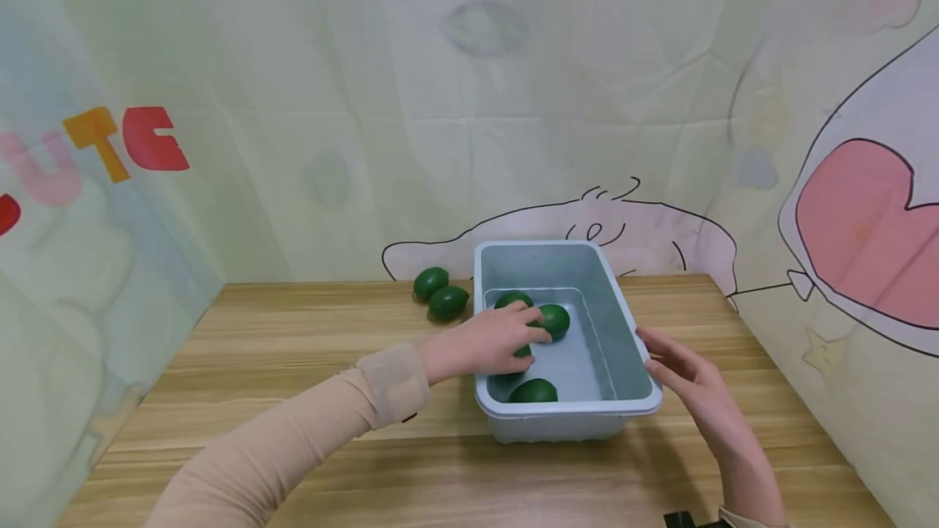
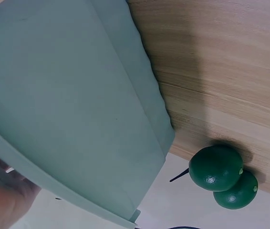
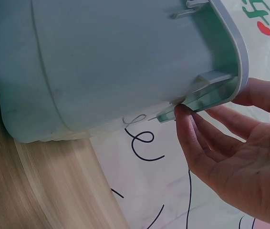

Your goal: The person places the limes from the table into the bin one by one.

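A light blue-grey plastic bin [image 1: 579, 408] stands on the table with several dark green limes inside. My left hand [image 1: 499, 339] reaches over its left rim, fingers and thumb curled round a lime [image 1: 522, 351] that is mostly hidden under the hand. Close to the fingertips lies another lime [image 1: 555, 322], with one more lime [image 1: 513, 299] behind the hand and a lime [image 1: 534, 391] by the near wall. On the bin's right side, my right hand [image 1: 689, 381] grips the rim, thumb and fingers on either side of its edge in the right wrist view [image 3: 242, 148].
Two more limes, a rear lime [image 1: 430, 283] and a front lime [image 1: 448, 302], lie on the wooden table [image 1: 293, 349] left of the bin. Behind the table's far edge hangs a printed cloth [image 1: 330, 145], with further cloth at both sides.
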Tool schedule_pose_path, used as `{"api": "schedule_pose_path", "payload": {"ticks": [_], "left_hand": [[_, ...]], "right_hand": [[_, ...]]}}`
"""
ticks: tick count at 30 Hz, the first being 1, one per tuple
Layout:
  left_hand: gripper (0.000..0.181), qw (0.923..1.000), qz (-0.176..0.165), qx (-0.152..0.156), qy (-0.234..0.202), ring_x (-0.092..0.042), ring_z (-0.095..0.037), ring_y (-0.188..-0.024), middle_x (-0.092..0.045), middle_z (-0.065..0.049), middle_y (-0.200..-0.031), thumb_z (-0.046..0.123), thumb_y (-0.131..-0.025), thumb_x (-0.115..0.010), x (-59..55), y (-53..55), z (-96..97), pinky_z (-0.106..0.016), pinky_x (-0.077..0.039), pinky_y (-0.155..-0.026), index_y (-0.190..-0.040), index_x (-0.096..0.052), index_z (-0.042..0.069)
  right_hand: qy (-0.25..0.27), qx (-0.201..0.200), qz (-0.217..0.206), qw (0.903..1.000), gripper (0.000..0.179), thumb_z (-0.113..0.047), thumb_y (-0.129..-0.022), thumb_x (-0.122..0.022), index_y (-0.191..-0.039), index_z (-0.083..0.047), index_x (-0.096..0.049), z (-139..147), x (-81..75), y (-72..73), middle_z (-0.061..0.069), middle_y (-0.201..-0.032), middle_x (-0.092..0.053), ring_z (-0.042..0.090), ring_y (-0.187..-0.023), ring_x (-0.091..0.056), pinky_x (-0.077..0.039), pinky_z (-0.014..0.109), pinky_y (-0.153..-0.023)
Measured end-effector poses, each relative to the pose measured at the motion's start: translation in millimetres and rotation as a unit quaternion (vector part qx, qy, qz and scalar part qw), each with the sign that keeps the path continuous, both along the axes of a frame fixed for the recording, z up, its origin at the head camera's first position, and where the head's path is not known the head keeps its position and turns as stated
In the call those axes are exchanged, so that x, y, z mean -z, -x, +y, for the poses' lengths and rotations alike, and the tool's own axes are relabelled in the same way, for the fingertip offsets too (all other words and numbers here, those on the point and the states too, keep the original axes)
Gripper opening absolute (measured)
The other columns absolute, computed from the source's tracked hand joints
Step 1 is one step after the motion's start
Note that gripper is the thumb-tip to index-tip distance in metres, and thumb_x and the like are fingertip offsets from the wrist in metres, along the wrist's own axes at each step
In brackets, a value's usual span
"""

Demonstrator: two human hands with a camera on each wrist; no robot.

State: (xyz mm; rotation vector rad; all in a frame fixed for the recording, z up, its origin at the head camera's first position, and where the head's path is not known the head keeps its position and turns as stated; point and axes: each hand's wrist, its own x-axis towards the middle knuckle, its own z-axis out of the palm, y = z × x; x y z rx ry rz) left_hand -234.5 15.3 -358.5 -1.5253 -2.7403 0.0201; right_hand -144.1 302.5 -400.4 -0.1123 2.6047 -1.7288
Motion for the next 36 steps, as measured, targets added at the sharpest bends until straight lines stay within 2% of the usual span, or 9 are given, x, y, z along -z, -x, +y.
{"api": "schedule_pose_path", "payload": {"ticks": [10,17,26,36], "left_hand": [[0.034,0.9989,0.029,0.000,-0.038,-0.056,-0.016,-0.112,-0.060,0.002,-0.125,0.031,-0.093,-0.059,-3.6,-2.5,-5.4,-0.028,-0.055,-0.085,-0.125,-0.064,0.021],[0.034,0.9972,0.027,-0.015,-0.068,-0.055,-0.017,-0.116,-0.059,0.001,-0.127,0.030,-0.094,-0.057,-7.4,-3.5,-11.6,-0.031,-0.055,-0.087,-0.127,-0.063,0.021],[0.032,0.9912,0.072,-0.011,-0.111,-0.058,-0.016,-0.109,-0.061,0.000,-0.126,0.031,-0.094,-0.057,-12.5,-4.7,-19.6,-0.028,-0.055,-0.075,-0.124,-0.064,0.023],[0.032,0.9862,0.094,-0.010,-0.136,-0.057,-0.017,-0.113,-0.061,0.000,-0.127,0.030,-0.094,-0.057,-16.5,-7.9,-24.8,-0.026,-0.055,-0.071,-0.123,-0.065,0.021]], "right_hand": [[0.001,0.004,-0.008,1.0000,0.055,-0.038,-0.097,-0.054,-0.145,-0.014,-0.043,-0.5,-0.3,-0.9,0.002,-0.140,-0.053,-0.008,-0.112,-0.053,-0.042,0.010,-0.089],[0.001,0.003,-0.009,1.0000,0.055,-0.038,-0.097,-0.054,-0.145,-0.015,-0.043,-0.9,-1.0,-1.0,0.006,-0.140,-0.053,-0.008,-0.113,-0.053,-0.041,0.011,-0.089],[-0.001,0.003,-0.009,1.0000,0.055,-0.038,-0.097,-0.054,-0.145,-0.015,-0.043,-1.5,-1.6,-0.7,0.006,-0.141,-0.052,-0.008,-0.113,-0.053,-0.041,0.011,-0.089],[-0.001,0.005,-0.013,0.9999,0.055,-0.039,-0.097,-0.054,-0.145,-0.015,-0.042,-1.6,-1.7,-1.3,0.003,-0.141,-0.052,-0.008,-0.113,-0.053,-0.041,0.011,-0.089]]}}
